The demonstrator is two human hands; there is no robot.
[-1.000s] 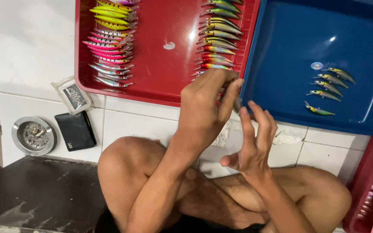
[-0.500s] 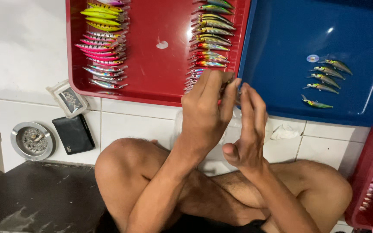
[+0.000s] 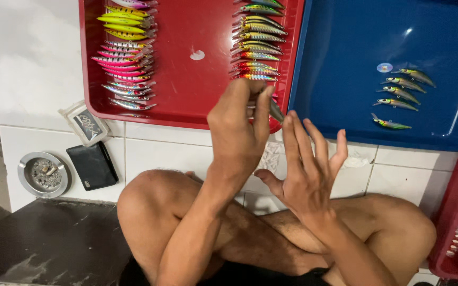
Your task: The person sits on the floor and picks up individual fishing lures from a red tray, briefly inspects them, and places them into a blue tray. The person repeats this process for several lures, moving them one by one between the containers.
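Since the earlier frame your two hands have come a little closer together and lower over the edge of the red tray, and your right palm has turned more open.

Nearest to you, your right hand [image 3: 306,169] is spread, its fingers released and holding nothing. Just beside it your left hand [image 3: 239,132] is clenched around one fishing lure [image 3: 275,110] — only its dark end shows past your fingertips, over the near rim of the red tray [image 3: 186,85].

Farther out, the red tray carries two long columns of painted lures [image 3: 125,58], so most of them lie there. The blue tray [image 3: 345,63] to the right has only five lures [image 3: 401,95] in a short row — by my judgement the moving across is at its beginning, with much left.
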